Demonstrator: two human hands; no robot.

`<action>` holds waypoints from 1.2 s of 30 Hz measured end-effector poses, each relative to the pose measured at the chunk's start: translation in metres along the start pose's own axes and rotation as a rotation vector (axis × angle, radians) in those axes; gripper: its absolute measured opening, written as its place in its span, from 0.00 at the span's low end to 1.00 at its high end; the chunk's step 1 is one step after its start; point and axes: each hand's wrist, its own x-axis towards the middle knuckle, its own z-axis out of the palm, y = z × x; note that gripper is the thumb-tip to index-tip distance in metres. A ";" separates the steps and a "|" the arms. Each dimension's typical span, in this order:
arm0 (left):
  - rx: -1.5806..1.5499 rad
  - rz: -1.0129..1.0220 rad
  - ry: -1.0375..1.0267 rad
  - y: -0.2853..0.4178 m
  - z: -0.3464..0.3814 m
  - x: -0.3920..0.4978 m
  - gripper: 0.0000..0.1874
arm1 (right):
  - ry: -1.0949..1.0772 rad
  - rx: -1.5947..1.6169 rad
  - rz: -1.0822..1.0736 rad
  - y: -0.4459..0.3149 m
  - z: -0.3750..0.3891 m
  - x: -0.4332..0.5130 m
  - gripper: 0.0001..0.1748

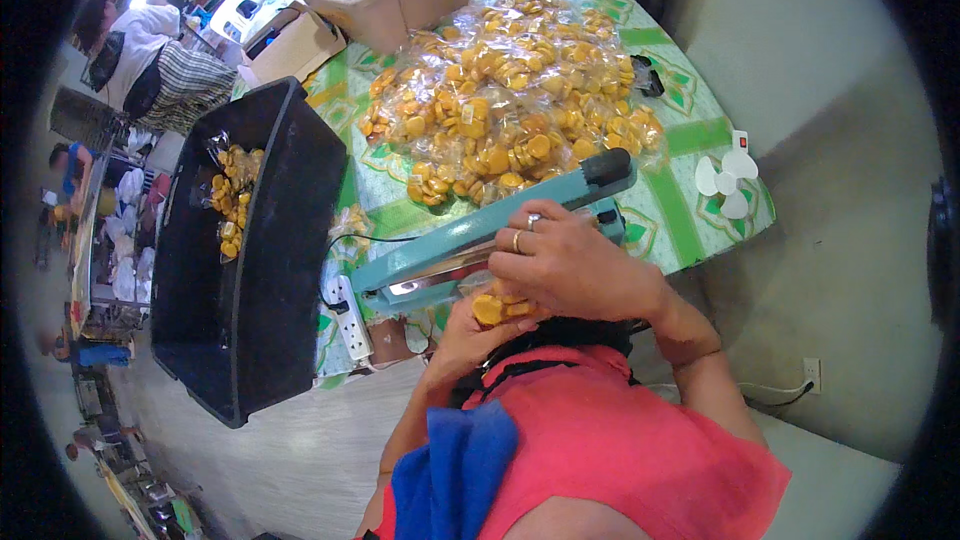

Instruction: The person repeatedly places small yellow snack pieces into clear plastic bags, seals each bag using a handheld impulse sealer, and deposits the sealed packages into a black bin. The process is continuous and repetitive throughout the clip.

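A clear plastic bag of round yellow cookies (491, 307) rests in my left hand (480, 337), close to my body. My right hand (566, 262), with rings on two fingers, is at the bag's upper part, in front of the turquoise impulse sealer (465, 236); its fingertips are partly hidden. The sealer's arm, with a black end, is raised a little above its base. Behind it lies a large heap of bagged yellow cookies (510, 97) on the green and white tablecloth (679, 139).
A deep black crate (277, 240) with several cookie bags stands at the left. A white power strip (350, 319) lies by the sealer. Farther back are a brown tub (405, 4) of stick-shaped pieces and a cardboard box (300, 45). A small white fan (725, 181) is at right. Other people are at far left.
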 end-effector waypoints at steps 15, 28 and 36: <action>0.383 0.259 0.373 0.132 -0.085 -0.036 0.26 | 0.663 -0.218 0.471 0.136 -0.086 0.022 0.13; 1.403 -0.233 1.054 0.144 -0.490 -0.042 0.19 | 0.404 0.473 1.084 0.098 -0.052 -0.116 0.10; 1.204 -0.584 1.697 0.093 -0.587 -0.008 0.21 | 0.543 0.357 1.144 0.071 -0.061 -0.132 0.10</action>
